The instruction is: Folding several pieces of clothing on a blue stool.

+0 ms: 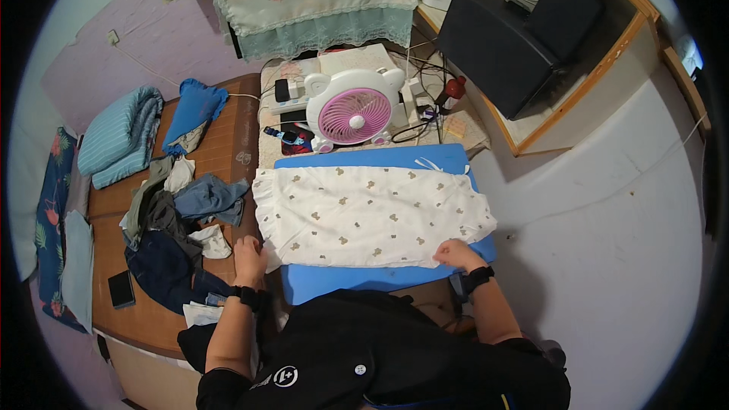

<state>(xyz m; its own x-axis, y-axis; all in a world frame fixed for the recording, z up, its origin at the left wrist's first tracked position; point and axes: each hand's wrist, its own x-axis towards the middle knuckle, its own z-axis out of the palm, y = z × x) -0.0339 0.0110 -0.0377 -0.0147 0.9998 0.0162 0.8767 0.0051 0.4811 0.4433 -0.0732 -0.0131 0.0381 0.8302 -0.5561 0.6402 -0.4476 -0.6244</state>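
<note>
A white cotton garment printed with small brown bears lies flat, its ruffled hem on the left and thin ties at the upper right. It rests on a blue board, overhanging its left side. My left hand is at the near corner of the ruffle, fingers curled; whether they grip the cloth is unclear. At the garment's near edge, towards the right, my right hand pinches the fabric between thumb and fingers.
Beyond the board stands a white and pink fan among cables and a red-capped bottle. Left, a brown mat bears heaped clothes, a folded striped quilt, a blue pillow and a dark phone-like object. A black box sits upper right.
</note>
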